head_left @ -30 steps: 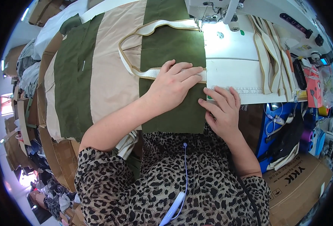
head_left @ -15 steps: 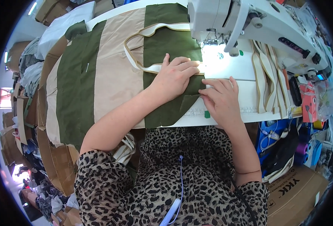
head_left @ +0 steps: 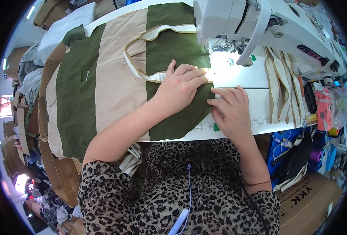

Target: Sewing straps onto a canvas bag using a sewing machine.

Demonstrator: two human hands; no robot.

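A striped fabric panel [head_left: 118,35] in olive green and beige lies across the white sewing table. On its right green stripe a cream webbing strap with tan edges [head_left: 132,64] forms a loop, both ends toward the sewing machine [head_left: 236,23]. My left hand [head_left: 179,86] lies flat over the lower run of the strap, fingers stretched out and thumb raised. At the panel's right edge, my right hand [head_left: 232,111] rests with fingers bent and apart, fingertips touching the green cloth. The strap's lower end is partly covered by my left fingers.
More webbing straps [head_left: 279,86] hang over the table to the right. A ruler scale [head_left: 256,120] runs along the table's front edge. Cardboard boxes [head_left: 59,172] stand at the left, another box [head_left: 310,203] at lower right. Purple thread spools [head_left: 314,154] sit below the table.
The turned-up corner of green cloth by my right hand now lies flat, and my right fingers have loosened from it. My left hand stays on the strap. The view has shifted slightly.
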